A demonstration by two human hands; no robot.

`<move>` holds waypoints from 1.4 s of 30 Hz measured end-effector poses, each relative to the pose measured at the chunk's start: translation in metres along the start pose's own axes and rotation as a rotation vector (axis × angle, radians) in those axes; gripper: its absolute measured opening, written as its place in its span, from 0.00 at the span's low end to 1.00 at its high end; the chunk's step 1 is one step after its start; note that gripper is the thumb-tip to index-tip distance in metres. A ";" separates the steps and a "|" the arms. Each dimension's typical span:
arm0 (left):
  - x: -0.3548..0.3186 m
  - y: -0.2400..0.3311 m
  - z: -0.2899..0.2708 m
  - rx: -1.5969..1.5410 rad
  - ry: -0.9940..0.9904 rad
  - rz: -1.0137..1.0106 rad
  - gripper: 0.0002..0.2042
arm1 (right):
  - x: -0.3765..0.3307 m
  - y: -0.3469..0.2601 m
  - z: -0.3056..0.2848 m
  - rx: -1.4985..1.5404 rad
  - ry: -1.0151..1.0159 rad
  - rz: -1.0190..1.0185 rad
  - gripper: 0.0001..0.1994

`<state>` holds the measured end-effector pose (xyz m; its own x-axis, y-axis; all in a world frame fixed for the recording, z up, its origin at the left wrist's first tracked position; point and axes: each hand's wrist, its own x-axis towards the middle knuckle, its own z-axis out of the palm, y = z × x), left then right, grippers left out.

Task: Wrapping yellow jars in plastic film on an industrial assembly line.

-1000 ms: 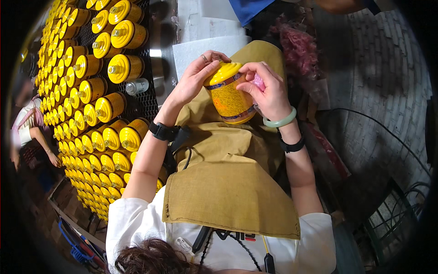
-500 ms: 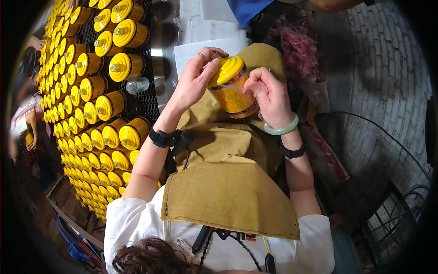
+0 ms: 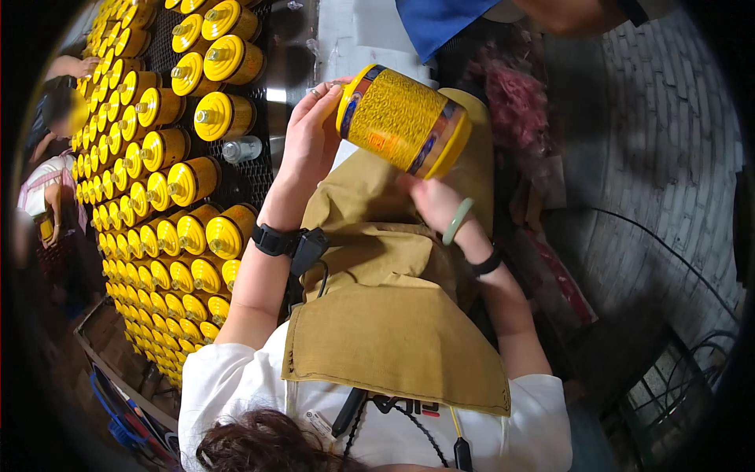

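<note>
Left hand (image 3: 311, 130) was up, forearm slanting inward, fingers gripping the lid end of a yellow canister (image 3: 399, 122), which lay tilted above the tan apron (image 3: 393, 334). Right hand (image 3: 437, 203) sat lower, near the canister's base; fingertips blurred, couldn't tell wide or narrow. Canister was cylindrical, mottled, dark-banded, rims glossy. Apron was woven cloth; bracelet (image 3: 455, 221), smooth pale-green ring.

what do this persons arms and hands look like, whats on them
Both sleeves are short and white. The left wrist has a black strap with a dark boxy module and thin cable; the left hand wears a ring. The right wrist has a black band and pale green bangle.
</note>
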<state>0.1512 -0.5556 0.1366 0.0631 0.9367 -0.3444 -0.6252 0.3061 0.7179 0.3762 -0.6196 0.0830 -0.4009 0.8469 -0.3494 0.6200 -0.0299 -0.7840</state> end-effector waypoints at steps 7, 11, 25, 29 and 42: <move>-0.015 0.017 -0.014 0.176 -0.088 0.018 0.13 | 0.010 -0.045 -0.088 1.509 0.533 -0.222 0.30; -0.027 0.015 -0.040 0.440 0.104 0.258 0.09 | -0.021 -0.026 -0.112 1.784 -0.193 -0.442 0.13; -0.092 0.194 -0.195 1.429 0.968 1.088 0.05 | -0.005 -0.007 -0.034 0.663 0.388 0.015 0.09; -0.047 0.178 -0.241 1.692 0.943 1.047 0.04 | 0.000 -0.013 -0.029 0.550 0.445 -0.071 0.15; -0.092 0.127 -0.252 1.824 0.891 0.701 0.11 | -0.007 -0.007 -0.028 0.605 0.373 -0.015 0.17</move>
<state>-0.1305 -0.6455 0.1069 -0.4134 0.7973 0.4398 0.9081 0.3253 0.2637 0.3937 -0.6100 0.1050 -0.0821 0.9715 -0.2225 0.0892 -0.2152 -0.9725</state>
